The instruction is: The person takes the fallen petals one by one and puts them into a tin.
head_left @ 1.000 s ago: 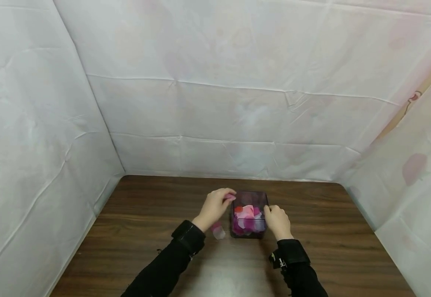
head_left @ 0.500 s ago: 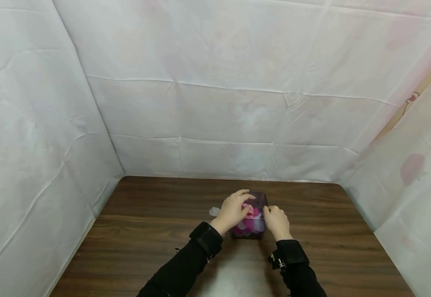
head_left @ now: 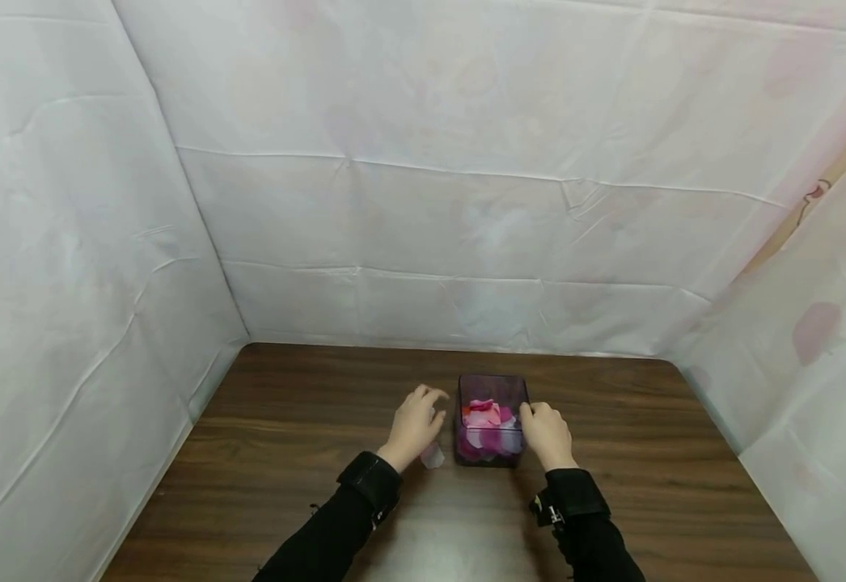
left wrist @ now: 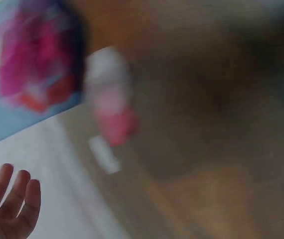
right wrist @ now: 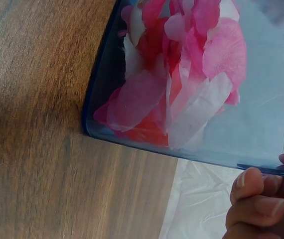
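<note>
A see-through dark purplish box (head_left: 494,387) stands on the wooden table in the head view. Pink, red and white fabric petals (right wrist: 167,89) fill part of it, seen through its wall in the right wrist view. My right hand (head_left: 548,435) pinches the box's right rim between thumb and fingers (right wrist: 254,184). To the left of the box is my left hand (head_left: 414,426), fingers spread and nothing between them. It hovers by a few loose petals, one whitish petal (head_left: 433,457) showing beside the palm. The left wrist view, blurred, shows a loose pink petal (left wrist: 116,124) near the box.
The brown wooden table (head_left: 285,420) reaches back to a pale hanging cloth (head_left: 423,226), with more cloth on the left (head_left: 66,283) and right (head_left: 816,388) sides. A small white piece (left wrist: 104,155) lies beside the loose petals.
My left hand carried a pink petal over the box, let it go, and came back to the left. A dark pink petal now tops the pile. My right hand stays on the rim.
</note>
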Demonstrator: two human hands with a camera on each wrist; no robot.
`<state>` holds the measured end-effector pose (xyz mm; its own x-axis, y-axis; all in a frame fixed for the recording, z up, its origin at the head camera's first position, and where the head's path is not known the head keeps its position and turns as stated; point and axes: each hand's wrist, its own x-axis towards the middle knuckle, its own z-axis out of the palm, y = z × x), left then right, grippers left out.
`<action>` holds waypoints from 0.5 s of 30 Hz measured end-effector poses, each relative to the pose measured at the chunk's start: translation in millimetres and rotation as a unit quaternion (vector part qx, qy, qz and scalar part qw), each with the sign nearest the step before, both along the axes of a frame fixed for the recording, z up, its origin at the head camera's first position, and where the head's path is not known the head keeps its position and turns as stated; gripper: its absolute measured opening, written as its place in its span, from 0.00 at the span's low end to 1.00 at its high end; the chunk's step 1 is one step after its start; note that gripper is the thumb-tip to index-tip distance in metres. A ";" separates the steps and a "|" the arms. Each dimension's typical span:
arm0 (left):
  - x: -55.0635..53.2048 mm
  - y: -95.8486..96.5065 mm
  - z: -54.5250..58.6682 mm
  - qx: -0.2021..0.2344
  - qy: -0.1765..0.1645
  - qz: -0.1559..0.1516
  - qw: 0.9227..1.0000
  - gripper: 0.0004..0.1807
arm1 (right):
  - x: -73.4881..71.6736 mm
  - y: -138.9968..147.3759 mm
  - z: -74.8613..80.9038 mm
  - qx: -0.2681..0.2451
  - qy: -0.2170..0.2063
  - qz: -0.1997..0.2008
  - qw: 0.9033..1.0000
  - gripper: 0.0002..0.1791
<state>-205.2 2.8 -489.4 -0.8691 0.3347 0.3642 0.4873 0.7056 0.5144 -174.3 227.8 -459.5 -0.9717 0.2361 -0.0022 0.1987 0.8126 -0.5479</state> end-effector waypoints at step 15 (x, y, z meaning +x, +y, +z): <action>16.4 -6.4 -57.8 -0.131 0.056 -0.015 0.990 0.07 | 2.8 -1.4 1.6 0.010 0.010 0.000 1.000 0.25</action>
